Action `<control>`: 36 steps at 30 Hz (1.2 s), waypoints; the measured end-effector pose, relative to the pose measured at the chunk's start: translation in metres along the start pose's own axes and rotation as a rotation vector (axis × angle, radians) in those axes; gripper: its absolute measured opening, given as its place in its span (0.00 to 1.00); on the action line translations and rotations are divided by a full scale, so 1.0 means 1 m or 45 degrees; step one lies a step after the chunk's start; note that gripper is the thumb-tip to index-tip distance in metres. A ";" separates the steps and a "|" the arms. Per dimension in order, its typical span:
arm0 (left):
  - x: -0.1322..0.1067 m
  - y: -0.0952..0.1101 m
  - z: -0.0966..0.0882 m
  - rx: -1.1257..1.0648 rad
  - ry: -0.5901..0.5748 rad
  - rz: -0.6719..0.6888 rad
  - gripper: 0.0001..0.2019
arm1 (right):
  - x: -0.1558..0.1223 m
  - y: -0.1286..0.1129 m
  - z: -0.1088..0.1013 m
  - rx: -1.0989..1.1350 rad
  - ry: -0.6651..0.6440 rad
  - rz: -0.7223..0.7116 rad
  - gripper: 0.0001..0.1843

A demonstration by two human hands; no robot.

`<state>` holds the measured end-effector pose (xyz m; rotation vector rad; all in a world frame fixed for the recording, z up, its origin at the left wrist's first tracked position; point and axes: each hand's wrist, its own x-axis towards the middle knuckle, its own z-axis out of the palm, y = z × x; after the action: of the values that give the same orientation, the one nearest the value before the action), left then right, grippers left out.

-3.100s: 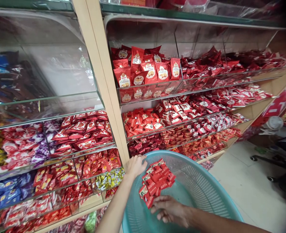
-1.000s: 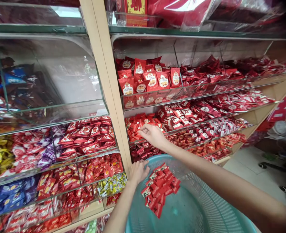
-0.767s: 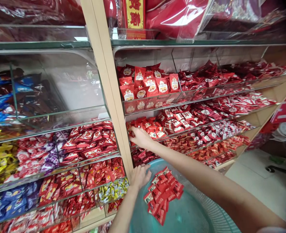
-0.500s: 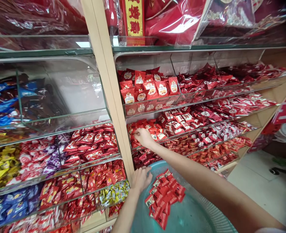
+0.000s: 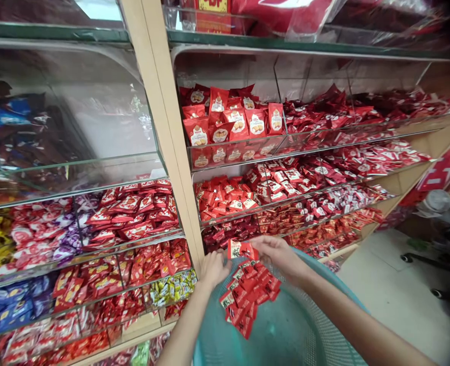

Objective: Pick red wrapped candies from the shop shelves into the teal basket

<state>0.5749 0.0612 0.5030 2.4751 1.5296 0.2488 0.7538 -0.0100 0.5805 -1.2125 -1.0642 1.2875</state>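
My right hand (image 5: 278, 254) pinches a small red packet (image 5: 240, 250) with a cream end and dark lettering, above the far side of a teal plastic basket (image 5: 286, 328). My left hand (image 5: 214, 269) is curled over the basket's far left rim, its fingertips partly out of sight. Inside the basket lies a loose heap of matching red packets (image 5: 249, 295). More of these packets (image 5: 225, 195) fill a shelf compartment just beyond my hands.
Glass-fronted shelves of wrapped sweets surround a wooden upright (image 5: 167, 127). Red snack bags (image 5: 236, 122) stand on a higher shelf, with yellow-wrapped sweets (image 5: 173, 287) low at left. Wheeled chair legs (image 5: 419, 264) rest on the floor at right.
My right hand has come back from the shelf compartment to above the basket with a red packet. The left hand stays at the rim. The view has tilted down.
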 end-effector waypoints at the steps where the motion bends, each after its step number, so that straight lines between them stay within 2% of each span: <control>1: 0.000 0.000 0.000 -0.006 -0.005 0.003 0.18 | -0.002 0.015 -0.004 0.017 0.021 0.080 0.17; 5: 0.002 0.000 0.001 -0.026 -0.030 0.000 0.18 | -0.001 0.066 -0.009 0.062 0.125 0.293 0.17; 9: 0.003 -0.002 0.001 -0.026 -0.022 0.041 0.19 | -0.002 0.096 0.002 0.076 0.105 0.358 0.17; 15: 0.004 -0.002 -0.001 -0.019 -0.034 0.029 0.19 | -0.007 0.121 0.017 0.011 0.079 0.366 0.19; 21: 0.003 -0.001 -0.003 -0.030 -0.033 0.063 0.19 | -0.008 0.137 0.018 -0.042 0.026 0.351 0.17; 24: 0.002 0.001 -0.006 -0.036 -0.039 0.046 0.19 | -0.007 0.138 0.018 -0.197 0.025 0.329 0.14; 26: 0.001 0.002 -0.007 -0.041 -0.047 0.036 0.19 | -0.005 0.129 0.018 -0.349 0.064 0.239 0.12; 28: 0.001 0.002 -0.005 -0.044 -0.052 0.033 0.19 | -0.003 0.108 0.017 -0.479 0.105 0.078 0.13; 32: 0.002 -0.003 0.001 -0.029 -0.013 0.038 0.19 | 0.010 0.041 0.014 -0.538 0.103 -0.261 0.15; 36: 0.002 -0.006 0.005 -0.027 0.002 0.022 0.19 | 0.037 -0.030 0.018 -0.618 0.107 -0.608 0.13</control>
<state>0.5724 0.0652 0.4966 2.4734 1.4989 0.2685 0.7406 0.0305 0.6087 -1.2423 -1.5459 0.6221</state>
